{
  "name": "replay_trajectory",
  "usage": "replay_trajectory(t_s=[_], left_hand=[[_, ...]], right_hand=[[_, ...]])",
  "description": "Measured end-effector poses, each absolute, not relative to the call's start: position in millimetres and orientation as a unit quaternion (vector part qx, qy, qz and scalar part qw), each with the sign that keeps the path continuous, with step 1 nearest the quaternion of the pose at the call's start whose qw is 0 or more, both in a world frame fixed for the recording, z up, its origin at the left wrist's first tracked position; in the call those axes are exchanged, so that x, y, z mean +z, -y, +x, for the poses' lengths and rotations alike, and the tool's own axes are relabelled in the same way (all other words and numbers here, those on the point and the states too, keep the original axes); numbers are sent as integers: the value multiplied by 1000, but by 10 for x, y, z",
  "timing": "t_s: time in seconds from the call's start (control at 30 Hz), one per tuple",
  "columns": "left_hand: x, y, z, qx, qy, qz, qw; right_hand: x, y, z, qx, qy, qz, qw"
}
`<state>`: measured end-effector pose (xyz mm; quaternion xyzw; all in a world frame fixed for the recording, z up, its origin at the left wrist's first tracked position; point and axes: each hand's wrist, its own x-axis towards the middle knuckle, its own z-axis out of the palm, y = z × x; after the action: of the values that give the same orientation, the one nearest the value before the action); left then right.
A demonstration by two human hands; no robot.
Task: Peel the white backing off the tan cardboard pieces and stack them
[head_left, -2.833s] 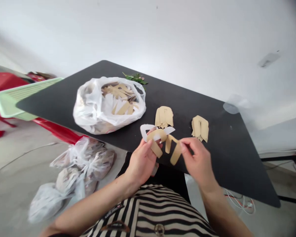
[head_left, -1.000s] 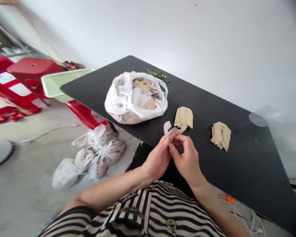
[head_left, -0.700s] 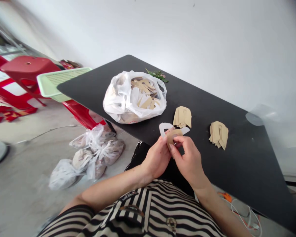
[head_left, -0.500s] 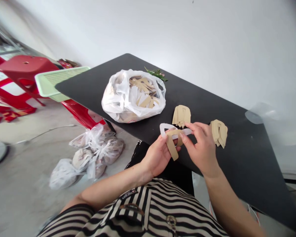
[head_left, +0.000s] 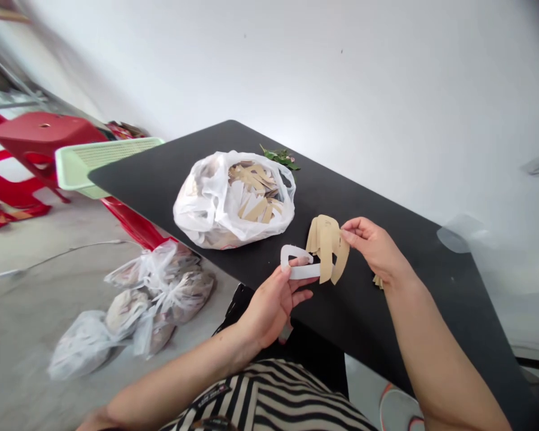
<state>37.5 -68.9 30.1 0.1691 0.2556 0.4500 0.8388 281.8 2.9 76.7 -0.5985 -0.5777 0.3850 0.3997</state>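
Note:
My left hand [head_left: 276, 302] holds a white U-shaped paper cutout [head_left: 291, 263] between thumb and fingers, over the table's near edge. With thumb and fingertips pinched, my right hand [head_left: 372, 245] grips a tan U-shaped paper cutout [head_left: 326, 257] by its right side. That tan piece hangs in front of a stack of tan cutouts [head_left: 312, 238], partly covering it. One leg of the white cutout reaches to the tan piece; whether they touch I cannot tell. A second tan stack [head_left: 378, 281] is mostly hidden behind my right wrist.
On the black table [head_left: 408, 323] stands a white plastic bag [head_left: 202, 215] full of tan and white cutouts, with a leafy sprig [head_left: 281, 157] behind it. A green basket [head_left: 72, 170] and red stools [head_left: 40, 134] are at left. Several tied bags [head_left: 184, 293] lie on the floor.
The tan cutout has left my left hand and moved up to the nearer stack, held by my right hand. My left hand keeps the white one. The view has shifted slightly.

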Motion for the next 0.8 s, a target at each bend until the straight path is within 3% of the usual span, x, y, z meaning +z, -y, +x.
replay_trajectory(t_s=[0.13,0.53,0.8], left_hand=[[270,508,430,436,-280,164,839],[257,375,432,408,-297,150,850],[219,609,286,434,-298,278,804]], right_hand=[[569,-463,3017,405,568,-595,398],[55,-955,3237,237,622,-674,320],[577,-398,2926,81,685,-646,328]])
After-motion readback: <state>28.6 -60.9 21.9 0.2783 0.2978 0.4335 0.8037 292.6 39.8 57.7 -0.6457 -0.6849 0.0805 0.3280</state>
